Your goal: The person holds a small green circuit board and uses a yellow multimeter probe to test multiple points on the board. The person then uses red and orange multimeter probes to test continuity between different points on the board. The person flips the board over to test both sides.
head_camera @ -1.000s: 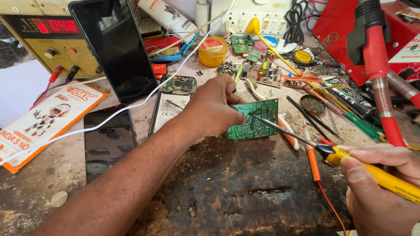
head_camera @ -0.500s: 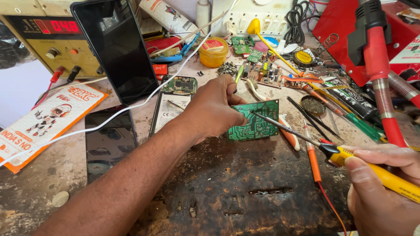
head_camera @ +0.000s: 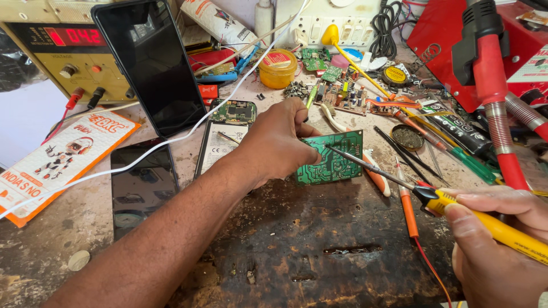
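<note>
Green circuit board (head_camera: 334, 162) lies on our desk (head_camera: 319, 251) under our left hand (head_camera: 279, 140), fingers pressed together on its edge — our right hand (head_camera: 491, 239) pinches a yellow soldering iron (head_camera: 456, 208), tip touching the board; soldering looks underway, unfinished.

We see green circuit board (head_camera: 332, 163), pale line pattern across it. Soldering iron (head_camera: 485, 221): yellow handle, black collar, grey metal tip. Screwdriver (head_camera: 408, 208) orange. Jar (head_camera: 277, 68) amber-yellow. Phone (head_camera: 150, 65) glossy black; second phone (head_camera: 140, 185) flat, also black. Cable (head_camera: 142, 157) white. We note leaflet (head_camera: 63, 157) orange and white with cartoon robot. Meter box (head_camera: 68, 51) mustard yellow, red glowing digits. Hot-air gun (head_camera: 491, 68) red, black top. Benchtop (head_camera: 319, 256) dark brown, scorched, blotchy.
</note>
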Demonstrator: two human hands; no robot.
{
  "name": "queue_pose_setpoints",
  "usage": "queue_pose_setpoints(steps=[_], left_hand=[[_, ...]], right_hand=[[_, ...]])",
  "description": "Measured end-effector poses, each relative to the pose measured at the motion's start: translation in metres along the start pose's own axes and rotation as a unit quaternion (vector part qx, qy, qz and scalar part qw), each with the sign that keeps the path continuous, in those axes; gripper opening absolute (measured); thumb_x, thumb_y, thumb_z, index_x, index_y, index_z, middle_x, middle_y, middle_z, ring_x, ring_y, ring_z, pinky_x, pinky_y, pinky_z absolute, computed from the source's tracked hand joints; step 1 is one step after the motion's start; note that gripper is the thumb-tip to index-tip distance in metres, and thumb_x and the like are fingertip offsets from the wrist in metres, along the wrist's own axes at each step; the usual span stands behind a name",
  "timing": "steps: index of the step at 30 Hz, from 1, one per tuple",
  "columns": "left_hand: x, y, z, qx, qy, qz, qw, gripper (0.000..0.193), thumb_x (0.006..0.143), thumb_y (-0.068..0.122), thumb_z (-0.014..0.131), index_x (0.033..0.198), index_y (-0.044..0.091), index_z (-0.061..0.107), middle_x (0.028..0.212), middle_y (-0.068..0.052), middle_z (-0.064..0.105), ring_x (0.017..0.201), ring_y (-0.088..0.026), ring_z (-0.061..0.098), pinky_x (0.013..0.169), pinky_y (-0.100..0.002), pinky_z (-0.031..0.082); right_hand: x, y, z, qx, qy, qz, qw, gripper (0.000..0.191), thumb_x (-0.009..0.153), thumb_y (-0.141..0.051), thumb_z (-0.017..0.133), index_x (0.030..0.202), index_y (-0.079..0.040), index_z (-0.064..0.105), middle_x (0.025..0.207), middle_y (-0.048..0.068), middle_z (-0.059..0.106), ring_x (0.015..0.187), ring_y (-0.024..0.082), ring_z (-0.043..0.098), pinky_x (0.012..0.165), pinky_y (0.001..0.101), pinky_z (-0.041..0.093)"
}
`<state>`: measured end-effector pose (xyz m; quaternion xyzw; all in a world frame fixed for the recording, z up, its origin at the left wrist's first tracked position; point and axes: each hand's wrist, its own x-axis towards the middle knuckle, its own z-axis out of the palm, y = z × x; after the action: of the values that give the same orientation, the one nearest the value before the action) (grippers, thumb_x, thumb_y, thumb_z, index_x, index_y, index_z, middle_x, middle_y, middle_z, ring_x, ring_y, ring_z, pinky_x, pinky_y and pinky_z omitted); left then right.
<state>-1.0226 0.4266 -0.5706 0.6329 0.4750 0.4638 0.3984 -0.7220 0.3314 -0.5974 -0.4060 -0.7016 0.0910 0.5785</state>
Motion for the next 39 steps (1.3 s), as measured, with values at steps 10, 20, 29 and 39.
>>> queue_pose_setpoints(steps=[10, 20, 29, 39], left_hand=[[0.001, -0.003, -0.004, -0.006, -0.002, -0.006, 1.000, 0.048, 0.062, -0.003, 0.084, 0.093, 0.006, 0.048, 0.095, -0.010, 0.072, 0.102, -0.016, 0.076, 0.073, -0.030, 0.060], [-0.022, -0.006, -0.040, -0.149, -0.033, 0.078, 0.985, 0.046, 0.068, -0.010, 0.076, 0.094, 0.008, 0.043, 0.104, -0.015, 0.073, 0.094, -0.019, 0.071, 0.076, -0.032, 0.060], [-0.045, 0.018, -0.035, -0.244, 0.035, 0.138, 0.959, 0.044, 0.077, -0.008, 0.077, 0.101, 0.007, 0.043, 0.113, -0.015, 0.069, 0.097, -0.016, 0.073, 0.082, -0.030, 0.062], [-0.052, 0.023, -0.032, -0.181, 0.129, 0.155, 0.963, 0.047, 0.077, -0.003, 0.081, 0.104, 0.007, 0.044, 0.109, -0.011, 0.065, 0.089, -0.015, 0.072, 0.070, -0.027, 0.062]], right_hand=[[-0.003, 0.012, 0.002, 0.080, 0.017, 0.010, 0.997, 0.013, 0.103, 0.011, 0.068, 0.105, 0.003, 0.058, 0.107, 0.018, 0.066, 0.096, 0.016, 0.067, 0.099, 0.0253, 0.056], [0.003, 0.025, 0.006, 0.360, 0.149, -0.004, 0.921, 0.025, 0.116, -0.021, 0.053, 0.122, 0.003, 0.056, 0.100, 0.019, 0.069, 0.088, 0.027, 0.071, 0.084, 0.0403, 0.061], [0.062, -0.057, 0.034, 0.169, 0.038, -0.153, 0.973, 0.022, 0.112, -0.021, 0.063, 0.105, -0.002, 0.056, 0.110, 0.018, 0.070, 0.098, 0.032, 0.073, 0.091, 0.0419, 0.064], [0.084, -0.086, 0.113, -0.118, -0.183, -0.174, 0.960, 0.082, 0.062, -0.026, 0.101, 0.114, -0.010, 0.040, 0.153, 0.024, 0.052, 0.134, 0.030, 0.060, 0.098, 0.0393, 0.055]])
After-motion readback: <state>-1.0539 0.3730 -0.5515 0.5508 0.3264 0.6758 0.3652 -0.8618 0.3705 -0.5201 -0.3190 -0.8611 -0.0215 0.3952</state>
